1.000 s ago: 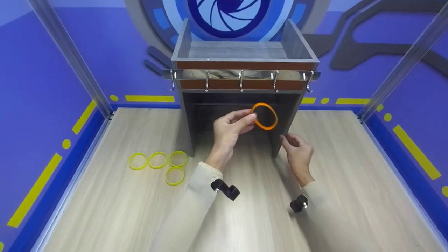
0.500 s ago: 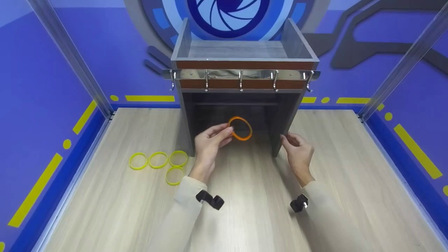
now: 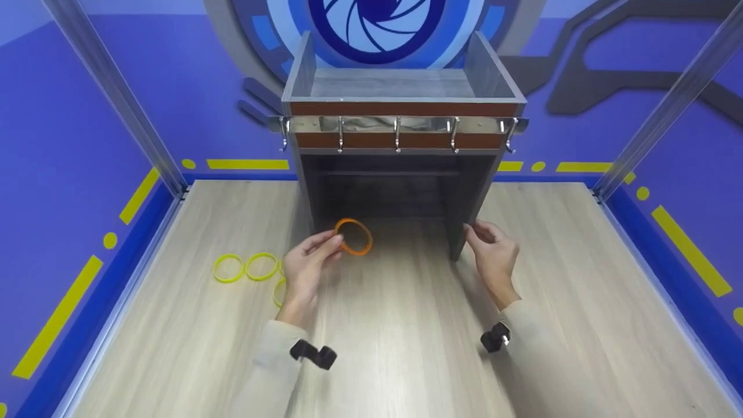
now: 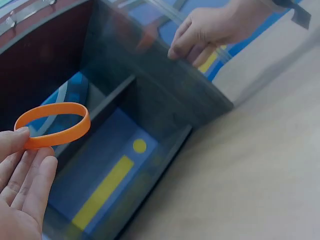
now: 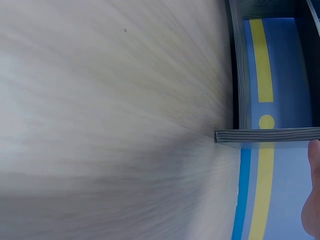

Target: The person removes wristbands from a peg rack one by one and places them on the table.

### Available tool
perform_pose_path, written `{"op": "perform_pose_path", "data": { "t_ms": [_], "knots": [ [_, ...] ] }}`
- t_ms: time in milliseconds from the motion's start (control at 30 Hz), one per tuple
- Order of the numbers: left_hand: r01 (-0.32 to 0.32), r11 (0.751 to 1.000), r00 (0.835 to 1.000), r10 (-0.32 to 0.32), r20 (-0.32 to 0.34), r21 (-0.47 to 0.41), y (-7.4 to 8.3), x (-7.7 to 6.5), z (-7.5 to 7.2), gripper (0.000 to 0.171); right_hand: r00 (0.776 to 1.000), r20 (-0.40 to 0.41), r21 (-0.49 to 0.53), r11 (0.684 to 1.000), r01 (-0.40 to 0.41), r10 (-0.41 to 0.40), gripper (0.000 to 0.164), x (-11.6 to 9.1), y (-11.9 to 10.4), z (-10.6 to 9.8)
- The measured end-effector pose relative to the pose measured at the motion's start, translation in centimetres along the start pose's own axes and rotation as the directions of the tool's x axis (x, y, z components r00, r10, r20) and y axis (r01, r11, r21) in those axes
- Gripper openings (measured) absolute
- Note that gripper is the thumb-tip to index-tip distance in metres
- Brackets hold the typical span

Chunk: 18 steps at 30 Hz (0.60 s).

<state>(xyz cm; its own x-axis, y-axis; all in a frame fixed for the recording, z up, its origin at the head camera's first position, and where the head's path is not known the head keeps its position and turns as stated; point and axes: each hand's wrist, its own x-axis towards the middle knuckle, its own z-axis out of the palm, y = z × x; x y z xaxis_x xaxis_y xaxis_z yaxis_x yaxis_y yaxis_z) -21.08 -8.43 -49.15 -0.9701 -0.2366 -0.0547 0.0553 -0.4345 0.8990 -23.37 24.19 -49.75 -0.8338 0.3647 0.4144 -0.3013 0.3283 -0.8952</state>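
Note:
My left hand [image 3: 303,270] pinches an orange silicone wristband [image 3: 371,239] between thumb and fingers, raised in front of the lower opening of a grey wooden shelf unit [image 3: 404,102]. In the left wrist view the orange wristband [image 4: 75,134] is a full loop sticking out beyond the fingertips. My right hand [image 3: 496,258] grips the front edge of the unit's right side panel [image 3: 469,200], low down, with curled fingers. Its thumb [image 5: 315,157] meets the panel in the right wrist view. Several yellow wristbands [image 3: 229,281] lie on the table at left; the left hand partly covers two.
A metal strip with several hooks [image 3: 397,136] runs across the unit's front, below an open upper tray [image 3: 389,84]. Pale wooden table [image 3: 389,360] extends around the unit. Blue printed walls [image 3: 87,145] and metal corner posts [image 3: 125,98] enclose it.
My left hand has moved left and down, carrying the orange wristband away from the unit's right side toward the yellow wristbands. My right hand has stayed at the side panel.

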Motion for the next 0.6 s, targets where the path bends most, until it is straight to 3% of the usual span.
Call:
{"op": "perform_pose_path", "data": {
  "t_ms": [600],
  "knots": [
    [0.003, 0.998, 0.98, 0.01, -0.201, 0.062, 1.1, -0.5, -8.7, 0.03, 1.0, 0.011, 0.03, 0.999, 0.012, -0.013, 0.015, 0.1, 0.3, -0.1]
  ]
}}
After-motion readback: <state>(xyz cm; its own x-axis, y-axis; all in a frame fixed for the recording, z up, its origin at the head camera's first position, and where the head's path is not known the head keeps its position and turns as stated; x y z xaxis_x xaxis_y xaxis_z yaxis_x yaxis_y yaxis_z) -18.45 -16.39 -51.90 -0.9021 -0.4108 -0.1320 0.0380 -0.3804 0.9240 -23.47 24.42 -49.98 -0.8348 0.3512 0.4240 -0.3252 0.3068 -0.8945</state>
